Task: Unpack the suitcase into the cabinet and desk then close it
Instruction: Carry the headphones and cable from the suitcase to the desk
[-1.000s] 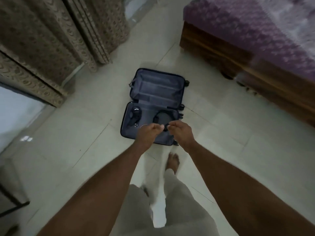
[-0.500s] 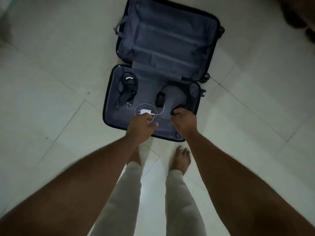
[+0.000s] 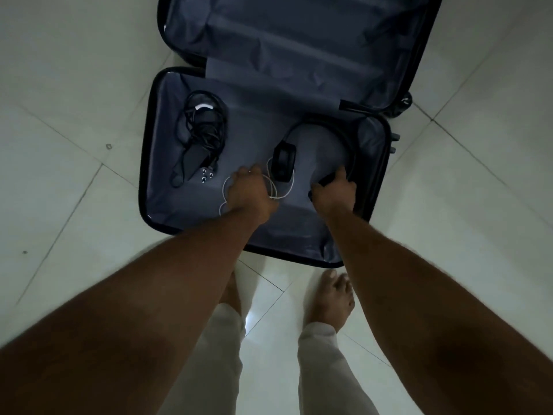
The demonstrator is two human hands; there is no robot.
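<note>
A dark suitcase (image 3: 167, 223) lies open on the tiled floor, its lid half lying flat beyond. In the near half lie a black power adapter with a coiled cord (image 3: 200, 139), black headphones (image 3: 282, 161) and a thin white cable (image 3: 284, 194). My left hand (image 3: 248, 191) reaches down over the white cable and covers the white charger plug; its fingers curl around it. My right hand (image 3: 335, 191) grips the near ear cup of the headphones at the right side of the case.
Pale glossy floor tiles (image 3: 74, 205) surround the suitcase. My bare feet (image 3: 332, 298) and light trouser legs stand just in front of its near edge. A suitcase wheel (image 3: 402, 104) sticks out at the hinge on the right.
The view has dropped from across the room to close above the suitcase. Both hands have reached down into the near half, the left onto the white charger, the right onto the headphones.
</note>
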